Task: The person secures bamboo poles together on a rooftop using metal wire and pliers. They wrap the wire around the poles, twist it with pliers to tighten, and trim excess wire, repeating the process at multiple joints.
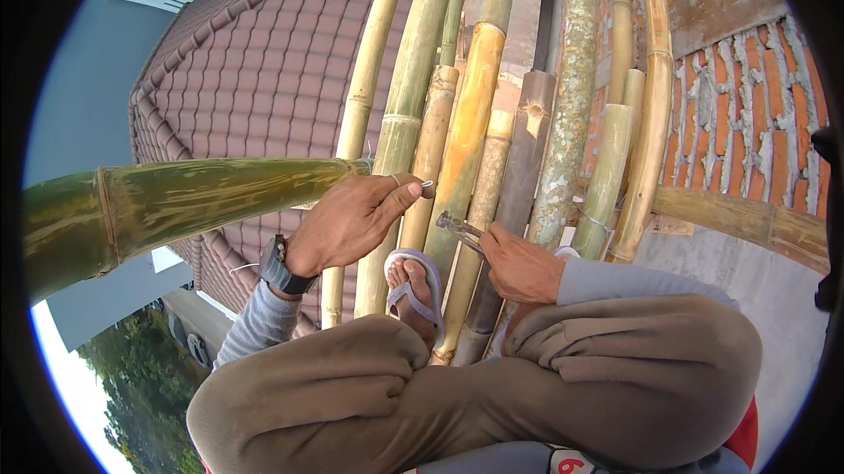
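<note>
My left hand (345,221), with a dark watch (286,270) on its wrist, reaches over the bamboo poles. Its thumb and fingers pinch a small shiny metal piece (428,185), which looks like a wire end. Close behind that hand, a thick green bamboo pole (198,197) runs crosswise to the left. My right hand (520,265) is closed around the handles of metal pincers (461,229). The pincers' dark head points up and left, apart from the left hand, over a yellow-green bamboo pole (475,113).
I squat on lengthwise bamboo poles (408,91), one sandalled foot (415,294) showing on them. A tiled roof (264,78) slopes down at left, with trees (145,386) far below. An orange brick wall (747,122) stands at right; another bamboo pole (738,217) crosses there.
</note>
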Demonstrator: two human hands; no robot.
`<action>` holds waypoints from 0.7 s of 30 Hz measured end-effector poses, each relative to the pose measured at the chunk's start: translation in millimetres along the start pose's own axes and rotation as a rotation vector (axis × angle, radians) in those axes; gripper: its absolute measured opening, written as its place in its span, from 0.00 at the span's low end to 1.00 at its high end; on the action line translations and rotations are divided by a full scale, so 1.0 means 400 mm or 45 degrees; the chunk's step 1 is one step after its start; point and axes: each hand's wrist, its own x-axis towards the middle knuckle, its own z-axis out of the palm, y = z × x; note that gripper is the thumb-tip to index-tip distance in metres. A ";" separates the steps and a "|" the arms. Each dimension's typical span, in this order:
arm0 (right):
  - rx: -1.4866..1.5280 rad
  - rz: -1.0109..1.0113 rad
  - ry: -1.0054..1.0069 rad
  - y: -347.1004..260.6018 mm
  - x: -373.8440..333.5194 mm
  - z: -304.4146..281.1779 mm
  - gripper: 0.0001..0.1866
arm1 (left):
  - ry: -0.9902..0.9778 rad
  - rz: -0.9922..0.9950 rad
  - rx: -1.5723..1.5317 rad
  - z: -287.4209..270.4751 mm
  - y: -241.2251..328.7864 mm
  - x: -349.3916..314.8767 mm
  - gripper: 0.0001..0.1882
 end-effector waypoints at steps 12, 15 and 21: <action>-0.008 0.145 0.362 -0.006 0.076 0.082 0.15 | -0.046 0.229 -0.686 -0.152 0.262 -0.008 0.28; -0.068 0.270 0.659 0.099 0.011 -0.048 0.13 | 0.109 0.468 -0.720 -0.159 0.300 0.042 0.28; -0.502 0.473 0.960 0.315 -0.161 -0.138 0.10 | 0.406 0.632 -0.801 -0.160 0.339 0.151 0.24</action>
